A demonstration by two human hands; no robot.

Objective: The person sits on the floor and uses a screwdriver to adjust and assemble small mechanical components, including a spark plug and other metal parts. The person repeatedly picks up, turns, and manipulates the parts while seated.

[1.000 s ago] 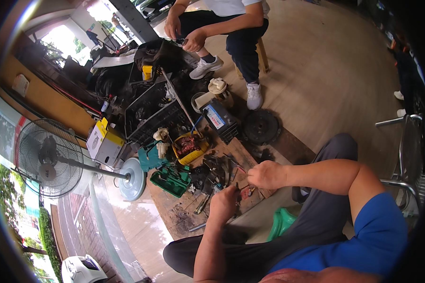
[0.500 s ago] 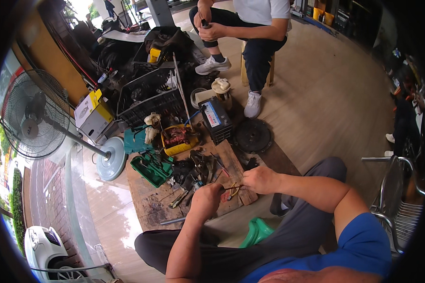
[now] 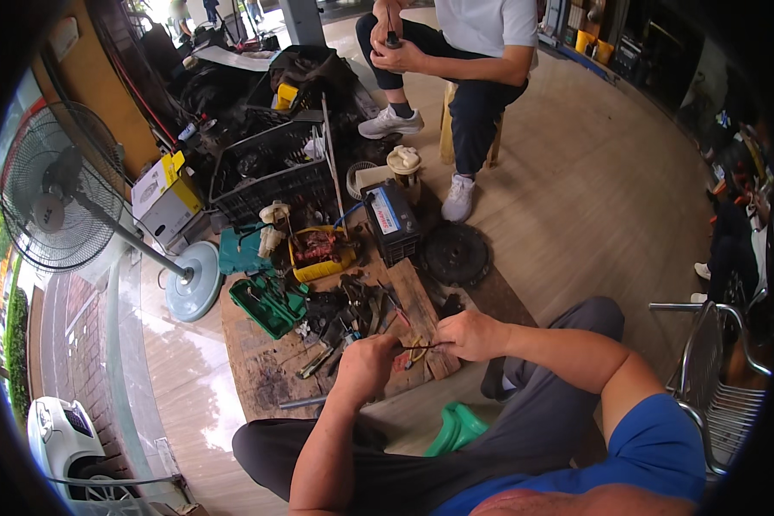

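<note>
Both hands are closed, gripping one thin dark strip (image 3: 420, 347) stretched between them: the left hand (image 3: 369, 365) and the right hand (image 3: 471, 334) are nearer the wearer than the one battery (image 3: 393, 225). Left of the battery, on the worktop (image 3: 258, 370), are one yellow tray (image 3: 304, 274) and one open green case (image 3: 271, 325); just right lies one black disc (image 3: 456, 255). Beyond the battery sits one co-worker (image 3: 486, 73).

Solid blue top (image 3: 641, 475), 1 short sleeve (image 3: 654, 430) visible, ends above the elbow. Long trousers (image 3: 533, 414), dark grey on the right leg, near-black on the left, loose cut. Left hand (image 3: 368, 365), right hand (image 3: 473, 334), both forearms bare; dark shoe (image 3: 493, 381), partly hidden.
</note>
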